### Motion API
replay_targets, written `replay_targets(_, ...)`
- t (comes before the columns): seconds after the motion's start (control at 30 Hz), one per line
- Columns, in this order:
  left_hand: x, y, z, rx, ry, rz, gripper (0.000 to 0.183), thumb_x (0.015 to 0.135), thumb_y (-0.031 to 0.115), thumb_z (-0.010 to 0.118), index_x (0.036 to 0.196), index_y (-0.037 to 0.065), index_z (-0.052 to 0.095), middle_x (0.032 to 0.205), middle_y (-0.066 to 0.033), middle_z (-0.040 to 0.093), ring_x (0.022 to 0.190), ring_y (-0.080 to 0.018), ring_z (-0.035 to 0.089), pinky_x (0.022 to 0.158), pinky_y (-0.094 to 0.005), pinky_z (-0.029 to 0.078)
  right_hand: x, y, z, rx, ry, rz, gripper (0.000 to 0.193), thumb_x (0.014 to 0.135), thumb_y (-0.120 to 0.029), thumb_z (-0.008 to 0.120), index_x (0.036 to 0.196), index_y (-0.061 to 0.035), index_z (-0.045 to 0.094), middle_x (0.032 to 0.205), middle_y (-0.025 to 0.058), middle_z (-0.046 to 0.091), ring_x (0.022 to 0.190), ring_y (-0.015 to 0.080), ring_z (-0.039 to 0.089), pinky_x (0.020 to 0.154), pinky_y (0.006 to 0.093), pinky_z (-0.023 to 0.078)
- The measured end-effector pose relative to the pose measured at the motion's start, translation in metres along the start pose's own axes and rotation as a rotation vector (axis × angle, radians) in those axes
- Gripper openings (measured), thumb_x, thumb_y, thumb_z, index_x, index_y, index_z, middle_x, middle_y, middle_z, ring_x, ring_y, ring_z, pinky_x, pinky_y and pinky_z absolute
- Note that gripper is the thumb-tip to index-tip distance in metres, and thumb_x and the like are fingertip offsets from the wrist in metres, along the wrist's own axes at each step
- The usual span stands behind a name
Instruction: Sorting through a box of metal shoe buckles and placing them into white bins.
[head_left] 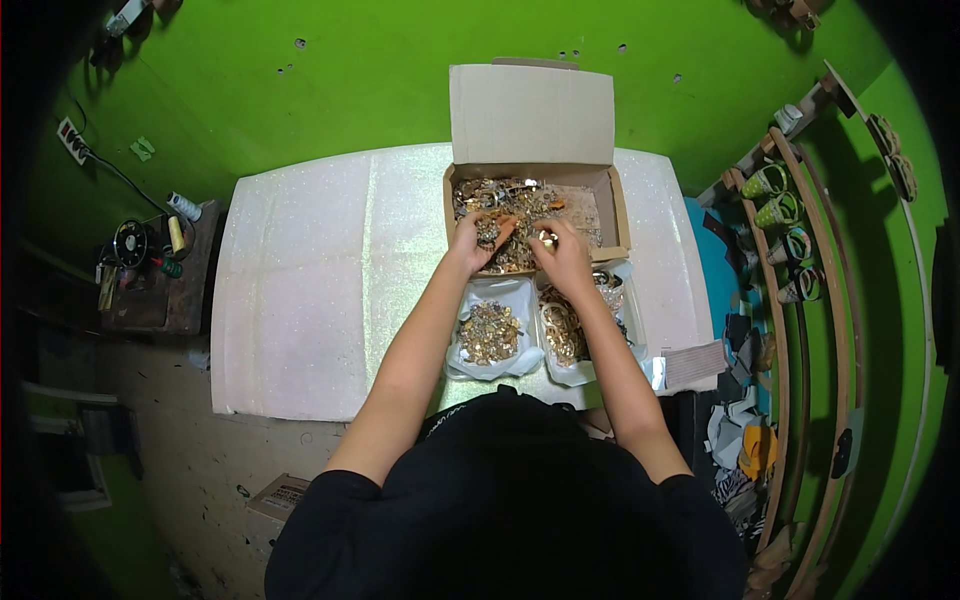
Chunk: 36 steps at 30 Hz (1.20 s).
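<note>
An open cardboard box (615, 215) holds a heap of small gold and silver metal pieces (530, 195), which look like buckles or ornaments. Over the box's left part, my left hand (472, 243) is cupped round a clump of small metal pieces (487, 233). To its right, my right hand (566, 258) has its fingertips closed on a shiny gold-coloured piece (546, 238). Nearer me stands a white plastic-lined container (466, 365) with a pile of small gold and silver pieces (490, 335). Partly hidden under my right forearm is a second lined container (570, 375) with larger gold pieces (562, 330).
Everything stands on a table with a glittery whitish cover (300, 280) against a green wall. A grey ribbed piece (694, 366) lies at the right front corner. A wooden rack (815, 300) with sandals is at right; a small side table (165, 290) with tools is at left.
</note>
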<state>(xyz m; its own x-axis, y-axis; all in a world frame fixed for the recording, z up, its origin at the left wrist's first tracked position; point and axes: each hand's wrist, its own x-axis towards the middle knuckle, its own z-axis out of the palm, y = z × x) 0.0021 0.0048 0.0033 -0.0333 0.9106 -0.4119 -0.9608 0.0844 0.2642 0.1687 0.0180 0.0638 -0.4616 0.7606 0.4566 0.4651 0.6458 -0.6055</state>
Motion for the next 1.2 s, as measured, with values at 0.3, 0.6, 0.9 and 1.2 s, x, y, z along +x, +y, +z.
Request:
replay_targets(0.3, 0.007, -0.001, -0.013, 0.170, 0.073, 0.028, 0.023, 0.083, 0.017, 0.036, 0.092, -0.001, 0.046, 0.085, -0.0132, 0.055, 0.073, -0.0221, 0.058, 0.062, -0.0320, 0.053, 0.046, -0.002, 0.047, -0.042, -0.139, 0.063, 0.016, 0.069, -0.017, 0.061, 0.075, -0.0028, 0.059, 0.076, 0.0122, 0.054, 0.071, 0.0276, 0.054, 0.062, 0.0353, 0.043)
replay_targets(0.6, 0.004, 0.004, -0.009, 0.107, 0.026, -0.010, 0.020, 0.083, 0.015, 0.035, 0.085, -0.001, 0.047, 0.083, -0.0152, 0.056, 0.072, -0.0231, 0.058, 0.063, -0.0304, 0.054, 0.046, 0.011, 0.053, 0.691, 0.065, 0.304, 0.007, 0.073, -0.003, 0.058, 0.077, 0.0014, 0.056, 0.069, 0.0070, 0.055, 0.056, 0.0101, 0.053, 0.047, 0.0230, 0.044)
replay_targets(0.9, -0.006, 0.004, -0.004, 0.090, 0.013, 0.008, 0.022, 0.084, 0.015, 0.033, 0.085, -0.003, 0.046, 0.080, -0.0154, 0.054, 0.080, -0.0253, 0.058, 0.065, -0.0310, 0.053, 0.039, 0.012, 0.045, 0.860, -0.151, 0.538, 0.017, 0.084, -0.013, 0.047, 0.086, 0.0008, 0.057, 0.059, 0.0018, 0.051, 0.048, 0.0081, 0.050, 0.041, 0.0191, 0.042)
replay_targets(1.2, -0.006, 0.002, 0.000, 0.055, 0.020, 0.015, 0.023, 0.084, 0.014, 0.031, 0.085, -0.004, 0.045, 0.083, -0.0172, 0.053, 0.086, -0.0279, 0.056, 0.073, -0.0327, 0.051, 0.037, 0.035, 0.052, 0.568, 0.000, 0.293, 0.037, 0.084, -0.033, 0.047, 0.073, 0.0024, 0.054, 0.058, 0.0033, 0.051, 0.055, 0.0084, 0.045, 0.053, 0.0237, 0.038)
